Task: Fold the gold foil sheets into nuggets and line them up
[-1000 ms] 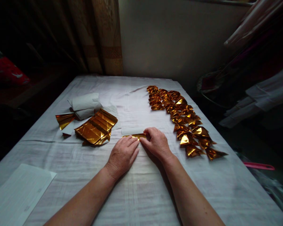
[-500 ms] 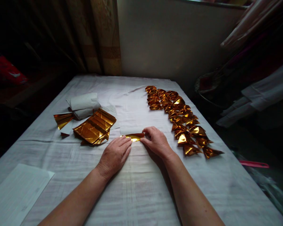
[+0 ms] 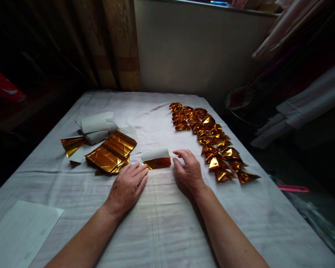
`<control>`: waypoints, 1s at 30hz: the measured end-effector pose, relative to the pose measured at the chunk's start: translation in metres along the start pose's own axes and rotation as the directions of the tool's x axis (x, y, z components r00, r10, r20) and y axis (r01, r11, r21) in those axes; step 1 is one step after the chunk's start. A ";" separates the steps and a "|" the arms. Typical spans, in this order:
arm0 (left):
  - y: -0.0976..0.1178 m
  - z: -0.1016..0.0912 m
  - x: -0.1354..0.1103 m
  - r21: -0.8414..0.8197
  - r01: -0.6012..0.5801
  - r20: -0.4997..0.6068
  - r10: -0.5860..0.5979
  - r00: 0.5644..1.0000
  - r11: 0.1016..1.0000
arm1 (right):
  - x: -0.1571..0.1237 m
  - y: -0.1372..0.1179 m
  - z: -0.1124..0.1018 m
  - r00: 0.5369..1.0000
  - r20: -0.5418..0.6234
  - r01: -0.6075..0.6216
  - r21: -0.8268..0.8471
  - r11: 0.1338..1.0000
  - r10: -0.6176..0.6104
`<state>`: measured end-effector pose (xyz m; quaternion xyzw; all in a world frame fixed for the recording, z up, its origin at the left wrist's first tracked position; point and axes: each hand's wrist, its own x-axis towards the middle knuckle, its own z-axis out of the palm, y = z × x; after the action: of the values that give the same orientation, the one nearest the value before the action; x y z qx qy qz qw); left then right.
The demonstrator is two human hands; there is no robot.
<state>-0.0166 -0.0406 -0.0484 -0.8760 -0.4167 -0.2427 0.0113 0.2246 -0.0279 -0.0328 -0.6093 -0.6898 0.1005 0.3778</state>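
A sheet of gold foil paper lies at the middle of the table, its white side curling up along the far part and a gold strip along the near edge. My left hand rests flat with fingers stretched out, fingertips at the sheet's left near corner. Just off the sheet's right end, my right hand holds nothing, its thumb and forefinger apart. Left of the sheet is a stack of creased gold foil papers. Folded gold foil pieces stand in rows to the right.
Rolled white-backed papers lie behind the stack, with a fanned gold piece beside them. A white sheet of paper sits at the front left. Clothes hang on the right, past the edge of the cloth-covered table.
My right hand has let go of the foil paper and moved slightly right. My left hand has slid left, uncovering more of the sheet, whose white part now shows more.
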 end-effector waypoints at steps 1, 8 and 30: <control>0.000 0.000 0.000 0.001 0.000 -0.001 0.000 1.000 1.000 | -0.003 -0.007 0.000 0.998 -0.047 0.041 -0.051 0.998 -0.044; 0.001 0.000 0.002 -0.001 -0.006 -0.008 0.006 1.000 1.000 | -0.026 -0.045 0.019 0.860 0.432 0.361 -0.137 0.922 -0.272; 0.020 0.011 0.022 -0.010 -0.096 0.124 0.097 0.988 0.995 | -0.034 -0.018 0.003 0.845 0.535 0.215 -0.360 0.908 0.012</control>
<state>0.0145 -0.0348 -0.0449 -0.9085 -0.3732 -0.1878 -0.0046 0.2083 -0.0626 -0.0375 -0.5852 -0.8038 0.0969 0.0447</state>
